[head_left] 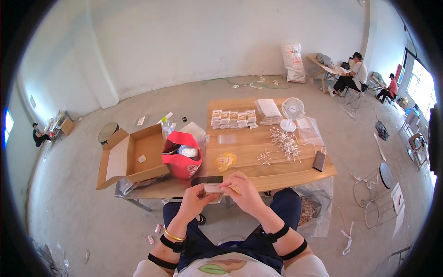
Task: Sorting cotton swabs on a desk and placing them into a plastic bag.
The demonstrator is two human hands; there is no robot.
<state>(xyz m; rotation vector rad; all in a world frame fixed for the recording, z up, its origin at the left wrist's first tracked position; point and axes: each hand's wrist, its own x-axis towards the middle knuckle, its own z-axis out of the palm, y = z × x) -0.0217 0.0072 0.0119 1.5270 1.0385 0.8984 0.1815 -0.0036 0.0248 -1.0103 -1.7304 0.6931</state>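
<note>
In front of my lap, at the near edge of the wooden table (258, 177), both hands are closed on a small clear packet (213, 188) with whitish contents. My left hand (194, 199) grips its left side, thumb toward me. The fingers of my right hand (241, 190) pinch its upper right edge. Beyond them lie yellow printed cards (225, 161) and a flat stack of clear bags (226, 139). Loose cotton swabs (286, 144) are heaped to the right, with a few scattered nearer. Filled white packets (233, 119) stand in rows at the back left.
A white fan (292, 110), a wrapped white bundle (269, 111) and a dark power bank (319, 161) occupy the table. Left are a red bag (182, 165) and an open cardboard box (146, 150). A stool (386, 175) stands right; people sit working farther off.
</note>
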